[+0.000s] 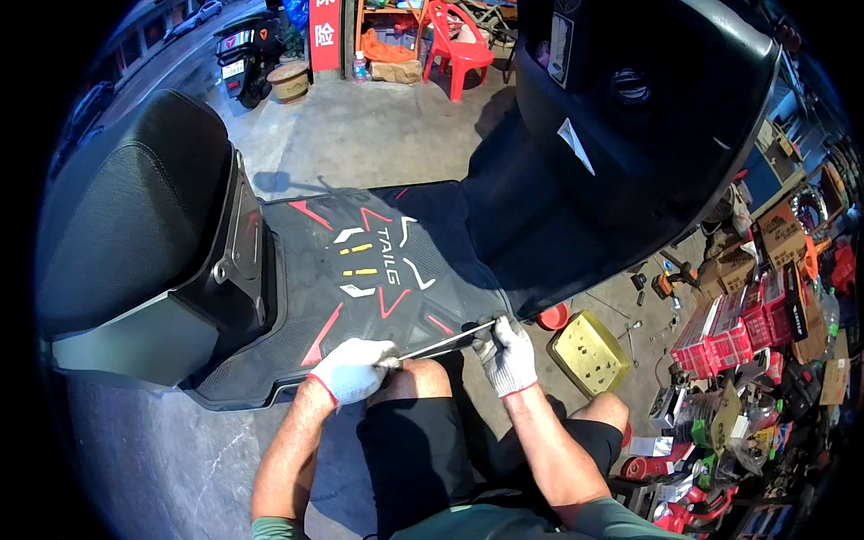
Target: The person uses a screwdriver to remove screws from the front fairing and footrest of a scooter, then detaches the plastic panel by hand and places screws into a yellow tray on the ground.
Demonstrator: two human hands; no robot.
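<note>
One slim metal rod (447, 341), held near both ends

The slim metal rod lies across the gap between the two hands, slanting up to the right, in view just past the bare left knee (423, 380) and along the near edge of the footboard mat (457, 281). Whether it touches either is hard to tell. The left hand (349, 370) is wrapped around its left end; the right hand (506, 357) pinches the other end between thumb and fingers.

Thin and straight, it should be light, stiff and hard to damage by ordinary handling. The bare shaft looks smooth, so it may roll or slide lengthwise in a loose grip; the white knit gloves (357, 374) probably help, though dark smudges on the right one could mean grease. Close to the ends seems the best place to hold it, for control over its angle. Both tips are covered, so a handle or a sharp point cannot be made out; care there is sensible. On the floor to the right sits a yellow tray (569, 371) of small dark pieces.
</note>
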